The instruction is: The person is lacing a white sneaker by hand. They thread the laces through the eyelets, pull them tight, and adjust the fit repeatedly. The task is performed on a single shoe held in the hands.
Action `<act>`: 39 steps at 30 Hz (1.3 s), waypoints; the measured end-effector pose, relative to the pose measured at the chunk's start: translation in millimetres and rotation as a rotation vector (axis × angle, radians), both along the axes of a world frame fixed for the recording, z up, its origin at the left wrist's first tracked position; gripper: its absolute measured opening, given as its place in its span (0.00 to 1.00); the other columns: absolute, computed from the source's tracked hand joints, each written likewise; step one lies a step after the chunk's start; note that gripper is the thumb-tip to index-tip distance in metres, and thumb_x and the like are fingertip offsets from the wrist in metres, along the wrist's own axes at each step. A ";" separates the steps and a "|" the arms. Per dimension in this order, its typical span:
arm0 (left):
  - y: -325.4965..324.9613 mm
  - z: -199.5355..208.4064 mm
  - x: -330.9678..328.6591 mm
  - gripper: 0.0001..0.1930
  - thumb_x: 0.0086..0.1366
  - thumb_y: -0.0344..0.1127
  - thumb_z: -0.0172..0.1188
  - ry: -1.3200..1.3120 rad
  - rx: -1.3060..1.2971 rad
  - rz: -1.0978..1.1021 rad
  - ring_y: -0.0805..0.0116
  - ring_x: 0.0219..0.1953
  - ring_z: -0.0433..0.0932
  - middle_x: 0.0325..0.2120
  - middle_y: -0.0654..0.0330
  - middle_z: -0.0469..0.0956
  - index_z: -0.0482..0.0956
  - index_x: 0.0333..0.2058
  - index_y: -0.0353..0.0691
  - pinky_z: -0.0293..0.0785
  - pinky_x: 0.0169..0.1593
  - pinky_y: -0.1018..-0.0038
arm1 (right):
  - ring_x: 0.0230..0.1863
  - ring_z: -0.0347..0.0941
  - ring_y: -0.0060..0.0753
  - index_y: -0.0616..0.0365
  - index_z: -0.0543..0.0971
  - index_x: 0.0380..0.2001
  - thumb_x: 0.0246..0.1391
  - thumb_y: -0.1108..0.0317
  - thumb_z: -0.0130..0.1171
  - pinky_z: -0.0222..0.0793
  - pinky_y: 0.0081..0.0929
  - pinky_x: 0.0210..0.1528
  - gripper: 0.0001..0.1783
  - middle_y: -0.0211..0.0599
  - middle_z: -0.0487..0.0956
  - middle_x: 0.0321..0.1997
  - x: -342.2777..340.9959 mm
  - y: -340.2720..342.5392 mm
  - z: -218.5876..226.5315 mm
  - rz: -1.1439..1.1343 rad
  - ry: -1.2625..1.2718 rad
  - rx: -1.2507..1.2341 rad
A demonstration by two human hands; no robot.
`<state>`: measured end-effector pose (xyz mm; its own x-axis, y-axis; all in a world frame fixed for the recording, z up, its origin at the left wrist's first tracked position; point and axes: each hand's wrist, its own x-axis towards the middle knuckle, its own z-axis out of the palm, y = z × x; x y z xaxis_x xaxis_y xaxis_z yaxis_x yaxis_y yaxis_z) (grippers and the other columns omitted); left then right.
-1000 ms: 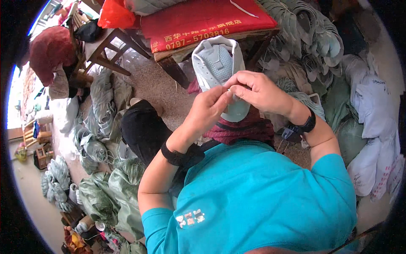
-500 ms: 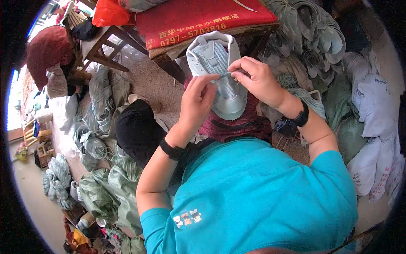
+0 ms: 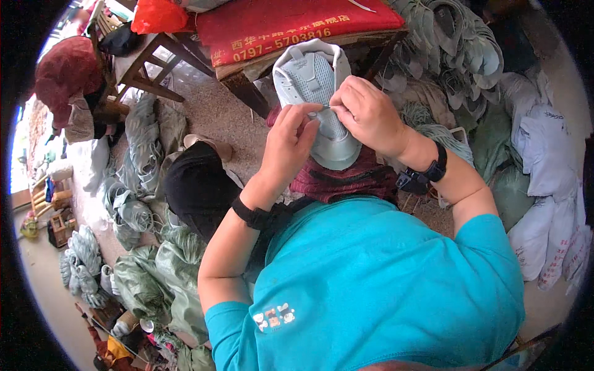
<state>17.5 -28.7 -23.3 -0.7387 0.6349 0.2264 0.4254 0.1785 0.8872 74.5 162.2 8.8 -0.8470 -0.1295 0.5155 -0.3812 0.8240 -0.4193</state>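
Closer now, both hands [image 3: 331,127] pinch together on the shoe upper [image 3: 318,102] — red-topped bench [image 3: 297,25] beyond.

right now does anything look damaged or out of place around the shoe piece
Nothing stands out. The pale shoe upper sits upright on the lap, both hands pinching at its mesh middle: left hand, right hand. No visible tear. Bundles of similar pieces lie heaped on the floor.
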 end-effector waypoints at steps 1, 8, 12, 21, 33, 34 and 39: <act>0.1 0.1 -0.2 0.13 0.61 0.25 0.58 -0.006 0.005 0.000 0.67 0.28 0.69 0.29 0.58 0.70 0.77 0.46 0.41 0.69 0.33 0.74 | 0.33 0.72 0.43 0.62 0.73 0.28 0.45 0.79 0.61 0.70 0.35 0.37 0.07 0.39 0.72 0.31 0.0 0.4 -1.0 0.000 -0.008 0.002; 3.3 -3.1 -0.4 0.12 0.61 0.25 0.59 -0.062 0.025 0.028 0.74 0.27 0.67 0.27 0.63 0.69 0.76 0.44 0.38 0.67 0.33 0.77 | 0.37 0.74 0.35 0.61 0.78 0.35 0.51 0.77 0.58 0.70 0.28 0.40 0.07 0.39 0.75 0.34 -4.8 13.8 1.1 0.113 -0.287 -0.323; 7.5 -0.7 0.5 0.11 0.61 0.24 0.60 -0.074 0.017 0.056 0.78 0.27 0.67 0.25 0.65 0.69 0.76 0.42 0.37 0.68 0.33 0.79 | 0.38 0.75 0.40 0.59 0.78 0.39 0.50 0.78 0.56 0.71 0.32 0.40 0.11 0.41 0.76 0.36 -4.2 8.5 3.8 0.051 -0.220 -0.295; 4.2 4.8 0.3 0.10 0.58 0.32 0.63 0.154 -0.118 0.148 0.59 0.32 0.77 0.30 0.57 0.73 0.77 0.39 0.41 0.73 0.34 0.65 | 0.34 0.74 0.22 0.60 0.78 0.41 0.52 0.80 0.57 0.72 0.22 0.36 0.12 0.32 0.76 0.36 -13.1 5.8 -7.2 0.152 -0.283 -0.350; -43.3 31.0 -24.9 0.06 0.55 0.27 0.54 0.758 -0.472 0.220 0.51 0.32 0.72 0.30 0.53 0.67 0.72 0.33 0.40 0.72 0.34 0.60 | 0.30 0.67 0.13 0.59 0.76 0.44 0.53 0.77 0.58 0.65 0.16 0.31 0.13 0.26 0.72 0.35 -11.3 9.1 6.1 0.152 -0.298 -0.336; -62.5 34.7 -32.5 0.09 0.54 0.25 0.54 0.830 -0.561 0.313 0.50 0.33 0.73 0.32 0.52 0.69 0.73 0.35 0.41 0.73 0.35 0.61 | 0.29 0.66 0.13 0.60 0.76 0.44 0.53 0.77 0.59 0.64 0.16 0.31 0.14 0.25 0.71 0.35 -8.0 11.5 5.9 0.097 -0.329 -0.348; -255.6 19.3 -80.9 0.12 0.58 0.24 0.54 0.971 -0.870 0.763 0.57 0.47 0.72 0.42 0.56 0.72 0.71 0.42 0.37 0.71 0.51 0.68 | 0.30 0.66 0.13 0.61 0.74 0.40 0.51 0.76 0.60 0.62 0.16 0.30 0.11 0.27 0.69 0.31 7.1 31.6 5.6 -0.001 -0.568 -0.529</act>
<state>-63.3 -284.2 -4.0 -0.7324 0.3688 0.5724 0.3327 0.9273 -0.1717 81.6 193.8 14.4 -0.9999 0.0140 -0.0049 0.0108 0.4600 -0.8879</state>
